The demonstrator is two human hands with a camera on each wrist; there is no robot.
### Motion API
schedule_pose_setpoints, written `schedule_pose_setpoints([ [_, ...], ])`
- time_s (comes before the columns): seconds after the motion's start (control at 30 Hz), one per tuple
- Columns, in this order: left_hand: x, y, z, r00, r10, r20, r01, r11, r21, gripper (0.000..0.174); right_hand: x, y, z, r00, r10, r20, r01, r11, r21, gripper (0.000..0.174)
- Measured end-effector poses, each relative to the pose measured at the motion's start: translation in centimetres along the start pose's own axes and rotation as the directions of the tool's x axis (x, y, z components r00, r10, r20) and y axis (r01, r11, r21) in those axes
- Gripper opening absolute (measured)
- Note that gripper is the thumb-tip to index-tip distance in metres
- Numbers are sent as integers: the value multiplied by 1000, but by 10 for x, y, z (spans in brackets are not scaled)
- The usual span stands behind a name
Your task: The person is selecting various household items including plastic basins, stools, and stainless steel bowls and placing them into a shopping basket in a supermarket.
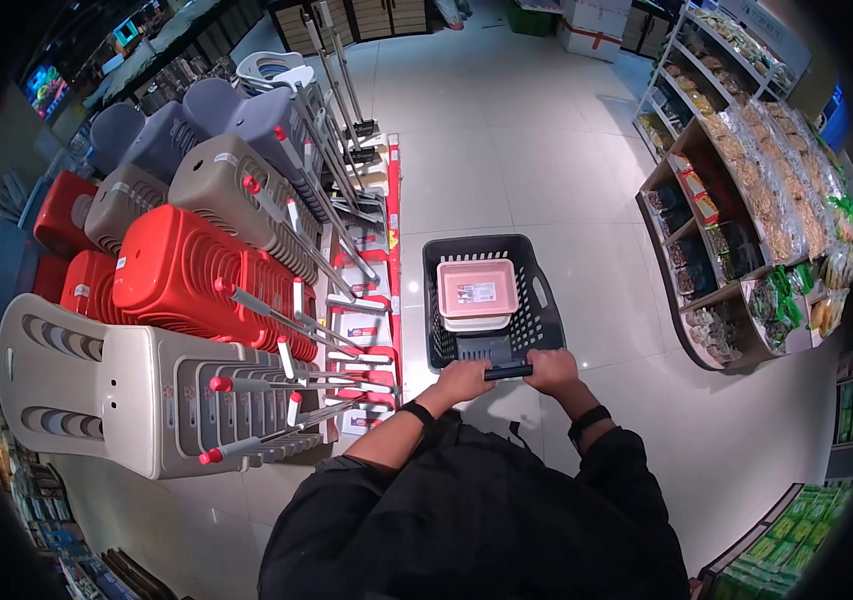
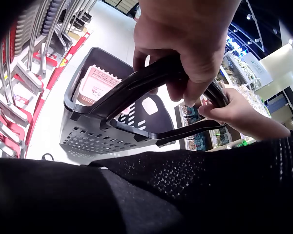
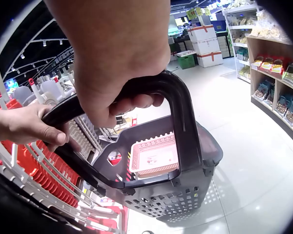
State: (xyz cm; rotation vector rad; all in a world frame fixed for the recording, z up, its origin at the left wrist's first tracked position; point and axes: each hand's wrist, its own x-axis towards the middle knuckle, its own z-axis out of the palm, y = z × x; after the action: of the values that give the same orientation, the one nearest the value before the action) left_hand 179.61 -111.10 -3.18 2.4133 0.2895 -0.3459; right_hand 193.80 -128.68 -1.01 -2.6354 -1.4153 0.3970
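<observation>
Both hands grip the black handle (image 1: 508,371) of a dark grey shopping basket (image 1: 546,335) with slotted walls. My left hand (image 1: 462,381) curls round the left end of the bar, my right hand (image 1: 552,370) round the right end. In the right wrist view the fingers (image 3: 132,103) of the right hand wrap under the bar. Inside the basket lies a pink plastic basket (image 1: 476,270) with a printed label, on top of a white one (image 1: 476,324). In the left wrist view the pink basket's perforated rim shows past the handle.
Stacked red stools (image 1: 151,260), beige chairs (image 1: 131,390) and upright long-handled mops (image 1: 256,300) line the left side. At the right stands a curved shelf (image 1: 716,290) with bagged dry goods. White boxes (image 1: 591,25) sit far ahead on the pale tiled floor (image 1: 476,150). Green packets (image 1: 796,540) are at the lower right.
</observation>
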Motion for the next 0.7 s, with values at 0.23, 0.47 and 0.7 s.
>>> schedule_pose_setpoints([
  [0.23,32,-5,-24,1000,-4,-26,2,999,-50,32,47,21,1,940,-189,-285,172,982,-85,12],
  [0.47,61,-15,-36,996,-69,-56,67,997,-37,35,89,37,-6,902,-286,-323,281,958,-63,14],
  [0.7,93,-26,-45,968,-203,-146,190,977,-96,35,138,48,-29,967,-254,-33,254,967,-13,18],
])
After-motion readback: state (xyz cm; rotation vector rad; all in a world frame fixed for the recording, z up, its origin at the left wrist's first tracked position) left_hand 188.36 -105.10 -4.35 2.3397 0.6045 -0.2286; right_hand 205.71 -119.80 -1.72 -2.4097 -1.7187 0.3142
